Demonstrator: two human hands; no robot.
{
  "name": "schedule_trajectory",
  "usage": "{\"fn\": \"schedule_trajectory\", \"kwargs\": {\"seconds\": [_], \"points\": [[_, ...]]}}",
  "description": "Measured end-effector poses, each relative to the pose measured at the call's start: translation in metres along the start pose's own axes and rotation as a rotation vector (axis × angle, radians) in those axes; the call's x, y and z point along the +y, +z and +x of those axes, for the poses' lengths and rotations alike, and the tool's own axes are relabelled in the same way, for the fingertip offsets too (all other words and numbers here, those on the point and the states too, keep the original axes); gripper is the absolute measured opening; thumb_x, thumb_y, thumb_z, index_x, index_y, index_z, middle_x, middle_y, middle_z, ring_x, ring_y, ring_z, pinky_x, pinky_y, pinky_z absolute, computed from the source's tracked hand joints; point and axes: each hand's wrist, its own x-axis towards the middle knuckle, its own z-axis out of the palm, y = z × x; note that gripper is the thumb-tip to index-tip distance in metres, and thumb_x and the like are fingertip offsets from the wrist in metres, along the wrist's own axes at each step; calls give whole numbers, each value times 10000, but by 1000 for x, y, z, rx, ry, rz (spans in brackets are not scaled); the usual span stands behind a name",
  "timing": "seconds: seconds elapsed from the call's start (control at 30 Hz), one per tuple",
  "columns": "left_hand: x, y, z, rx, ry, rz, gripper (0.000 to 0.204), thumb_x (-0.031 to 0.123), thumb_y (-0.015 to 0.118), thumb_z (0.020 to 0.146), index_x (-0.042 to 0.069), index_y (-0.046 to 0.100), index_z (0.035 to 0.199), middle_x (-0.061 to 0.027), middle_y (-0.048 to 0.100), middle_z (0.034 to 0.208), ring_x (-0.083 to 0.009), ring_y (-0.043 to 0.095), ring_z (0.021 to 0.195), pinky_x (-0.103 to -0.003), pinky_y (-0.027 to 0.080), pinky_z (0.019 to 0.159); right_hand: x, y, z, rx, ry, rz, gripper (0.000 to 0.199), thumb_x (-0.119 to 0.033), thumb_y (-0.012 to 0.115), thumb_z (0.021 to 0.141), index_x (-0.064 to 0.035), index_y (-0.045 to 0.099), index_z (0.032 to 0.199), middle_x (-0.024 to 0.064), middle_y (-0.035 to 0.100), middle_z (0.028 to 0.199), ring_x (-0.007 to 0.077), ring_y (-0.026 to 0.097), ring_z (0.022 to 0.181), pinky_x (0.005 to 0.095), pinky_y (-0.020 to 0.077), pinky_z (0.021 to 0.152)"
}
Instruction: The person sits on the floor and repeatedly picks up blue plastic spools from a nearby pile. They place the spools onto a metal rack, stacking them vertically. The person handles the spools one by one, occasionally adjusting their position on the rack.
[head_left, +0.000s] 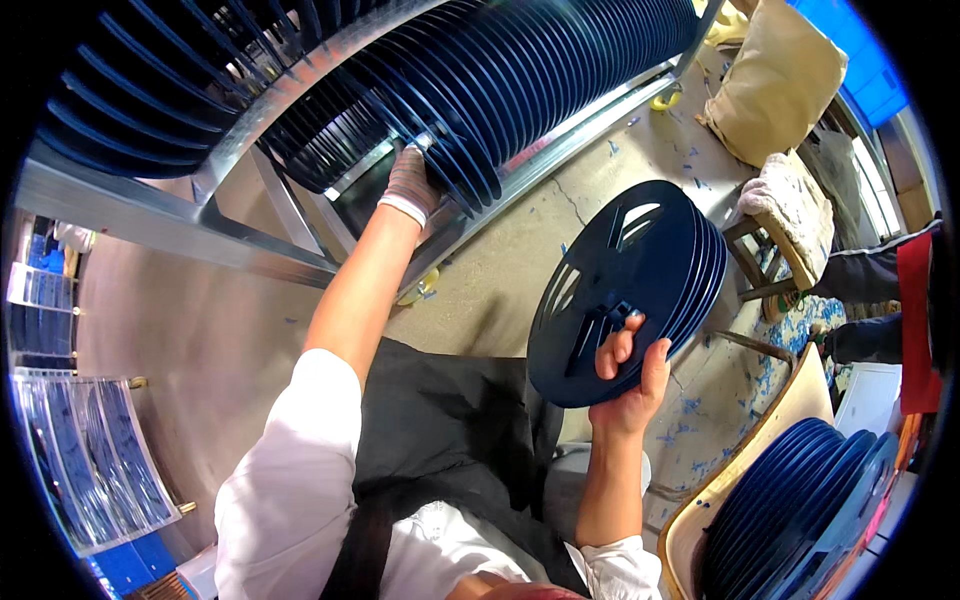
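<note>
My right hand (632, 375) is bare and closed on a small stack of black plastic reels (575, 320), its fingers hooked into the hub hole and the thumb along the rim. The reels are tilted, held up over the floor in front of me, with slotted openings in the near face. My left hand (410, 185), in a grey striped glove, reaches into a metal rack at the row of dark reels (520, 85). It touches the reels beside a bright metal piece (424, 141) near their middle. The reels hide most of its fingers.
Another reel row (150, 90) fills the upper left of the metal frame (110, 205). More reels (790, 510) stand on a wooden chair (685, 530) at lower right. A cloth-covered stool (795, 205), a cardboard piece (775, 80) and a person's legs (865, 275) are at right. Blue scraps litter the floor.
</note>
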Motion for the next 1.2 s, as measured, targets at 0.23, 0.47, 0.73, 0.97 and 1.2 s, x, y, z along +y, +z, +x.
{"fn": "schedule_trajectory", "kwargs": {"seconds": [0.23,0.47,0.73,0.97,1.2], "points": [[29,10,15,13,13,45,493,347,621,810,102,540,1230,-129,526,1313,-345,458,1216,-576,293,1032,1,-11,8,12,22,-2,424,-397,536,930,13,520,1037,38,489,687,112,446,551,213,368,486],[23,-13,41,109,-5,15,617,503,557,833,108,497,1303,-132,437,1405,-354,363,1304,-558,202,1088,2,-25,17,14,-6,-52,437,-403,541,925,15,523,1051,50,504,702,126,472,562,224,390,496],[1,-28,27,281,108,70,684,567,489,875,107,399,1373,-115,417,1414,-305,364,1294,-420,245,1102,-9,-35,26,-57,74,-141,397,-307,530,932,41,502,1121,174,632,876,256,657,759,328,539,676],[-52,-48,-85,315,59,283,698,531,565,866,78,387,1366,-142,348,1447,-286,383,1280,-423,302,1056,-28,-29,27,29,168,-366,354,-198,580,874,30,494,1131,208,643,904,286,664,764,368,542,705],[-99,-86,-116,164,-137,241,510,359,702,820,113,547,1239,-143,491,1294,-280,440,1199,-395,332,1029,-55,-66,34,-74,-58,25,468,-187,535,858,92,439,1221,202,639,904,254,670,764,330,585,677]]}}
